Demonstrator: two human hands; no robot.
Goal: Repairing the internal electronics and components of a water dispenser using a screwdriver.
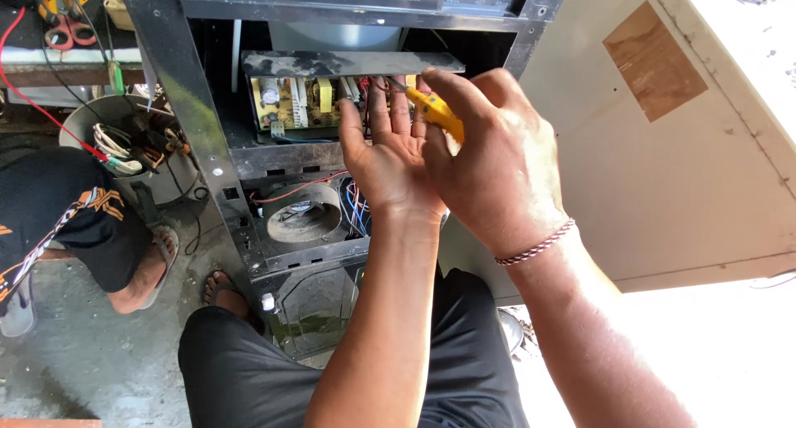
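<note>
Wires (116, 142) in white and grey coil inside a round metal tub well to the left of the hands, where another person's bent leg in black shorts (58, 221) and a sandalled foot (162, 254) rest on the rough concrete floor (91, 353). Red-handled pliers (62, 30) lie on a bench above them.

Nearer in, an open black metal cabinet (207, 154) stands upright, its frame glossy and dusty. Just left of the left hand sits a yellowish circuit board (294, 101), crowded with small blocky parts, under a flat grey plate. Below that hand a round grey duct (303, 217) is ringed by loose red and blue leads.

The left hand (385, 150) is open, palm toward the camera, fingers spread and reaching into the cabinet beside the board. The right hand (481, 159) is closed around a yellow-handled screwdriver (435, 109), its thin metal shaft pointing left across the left fingertips toward the board. A braided red-and-white bracelet (537, 246) circles the right wrist.

A slip looks possible: the tip lies very near the bare left fingers and could jab them, or skid onto the board and bridge its exposed parts. The loose leads below could also snag a wrist.

To the right of the hands, a pale, scuffed panel (663, 171) with a brown patch leans away.
</note>
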